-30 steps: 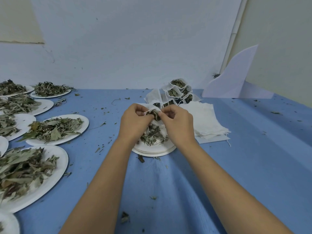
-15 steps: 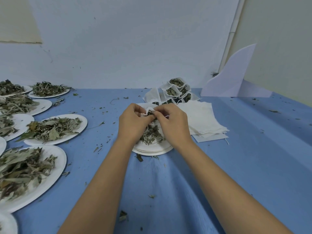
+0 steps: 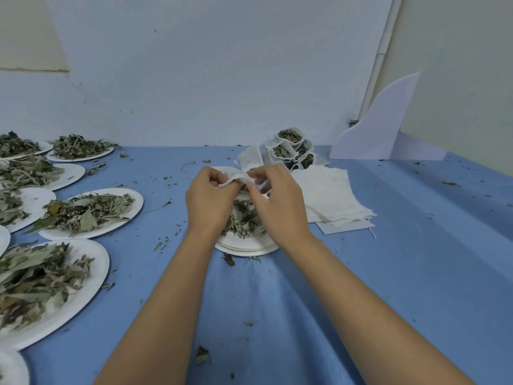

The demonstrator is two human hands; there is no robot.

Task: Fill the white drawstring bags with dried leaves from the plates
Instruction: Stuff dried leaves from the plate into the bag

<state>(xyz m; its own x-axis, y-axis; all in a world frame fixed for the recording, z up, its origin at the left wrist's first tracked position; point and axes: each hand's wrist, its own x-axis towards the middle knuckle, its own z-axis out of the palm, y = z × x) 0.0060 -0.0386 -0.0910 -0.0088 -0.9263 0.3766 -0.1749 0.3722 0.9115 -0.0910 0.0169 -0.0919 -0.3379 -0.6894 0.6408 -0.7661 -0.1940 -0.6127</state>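
Observation:
Both hands hold one white drawstring bag (image 3: 236, 176) above a stack of white paper plates (image 3: 244, 247) that carries a small heap of dried leaves (image 3: 244, 222). My left hand (image 3: 209, 200) grips the bag's left side with curled fingers. My right hand (image 3: 277, 202) pinches its top edge from the right. Most of the bag is hidden behind my fingers. A pile of filled bags (image 3: 288, 150) with leaves showing at their mouths stands behind. Flat empty bags (image 3: 330, 195) lie stacked just right of my right hand.
Several white plates heaped with dried leaves (image 3: 86, 212) line the left side of the blue cloth-covered table (image 3: 416, 259). Leaf crumbs are scattered over the cloth. A white curved board (image 3: 380, 126) leans against the wall at the back right.
The bag's mouth, open with leaves showing a second ago, is now drawn together between my fingers. My hands stayed over the plate.

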